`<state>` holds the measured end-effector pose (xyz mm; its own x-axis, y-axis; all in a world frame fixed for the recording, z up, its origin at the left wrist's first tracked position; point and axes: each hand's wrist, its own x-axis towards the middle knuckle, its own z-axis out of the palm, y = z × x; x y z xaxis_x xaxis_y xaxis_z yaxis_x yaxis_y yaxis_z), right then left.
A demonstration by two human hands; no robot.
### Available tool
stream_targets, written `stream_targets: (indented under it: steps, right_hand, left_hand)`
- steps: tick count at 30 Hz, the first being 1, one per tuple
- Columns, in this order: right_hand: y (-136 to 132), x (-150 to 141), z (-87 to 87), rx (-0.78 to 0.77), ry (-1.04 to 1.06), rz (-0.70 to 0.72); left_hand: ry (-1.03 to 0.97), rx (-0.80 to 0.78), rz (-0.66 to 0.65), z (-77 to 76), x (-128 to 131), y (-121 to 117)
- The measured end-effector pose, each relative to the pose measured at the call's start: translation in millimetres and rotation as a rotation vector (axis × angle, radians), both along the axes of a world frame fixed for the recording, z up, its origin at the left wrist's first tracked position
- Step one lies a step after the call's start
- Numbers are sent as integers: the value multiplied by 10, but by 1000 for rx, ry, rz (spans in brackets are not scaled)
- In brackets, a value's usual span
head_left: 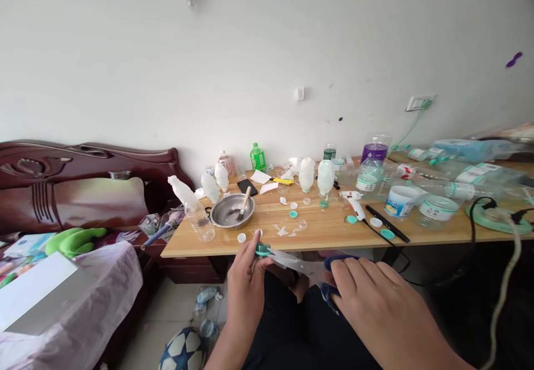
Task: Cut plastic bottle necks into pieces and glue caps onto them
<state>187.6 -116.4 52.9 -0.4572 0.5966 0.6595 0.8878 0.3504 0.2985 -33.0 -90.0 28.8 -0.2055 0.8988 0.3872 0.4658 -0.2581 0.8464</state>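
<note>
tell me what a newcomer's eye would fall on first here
Probably the blue-handled scissors in the right hand, pointing at the small green piece in the left hand, just in front of the table. Next, perhaps the bright green bottle at the table's back and the steel bowl with a brush in it, toward the table's left end.

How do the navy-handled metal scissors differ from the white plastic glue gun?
The navy-handled scissors are held in the right hand; the white glue gun lies on the light wooden table. The glue gun trails a black cord, while the scissors have none. Both are handheld tools.
</note>
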Motion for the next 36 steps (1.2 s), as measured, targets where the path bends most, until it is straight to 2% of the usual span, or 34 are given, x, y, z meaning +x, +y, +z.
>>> stream_targets:
  steps: [7,11,14,17,21,25,29,33,36]
  right_hand:
    - [37,9,51,12,-73,-17]
    - [44,13,72,23,-78,-24]
    - [55,35,85,14,-86,0]
    - [69,62,100,-1,-110,29]
    - [96,98,125,-29,-128,45]
    - [139,146,131,-112,-126,55]
    - [168,187,104,-184,-134,65]
    - [182,202,2,-280,-126,63]
    - [189,192,-178,-390,-95,36]
  left_hand:
    - [-160,-91,38,-18,35,34]
    - [-364,-123,-7,-14,44,58]
    - [-424,-129,-29,4,37,60]
    - [-367,-116,-23,22,17,49]
    - [-146,-41,9,30,-14,37]
    - [50,54,-39,0,-42,45]
    - [140,56,-95,-69,-46,59]
    - [143,-6,-105,-151,-25,54]
    - [108,-50,-110,-209,-11,50]
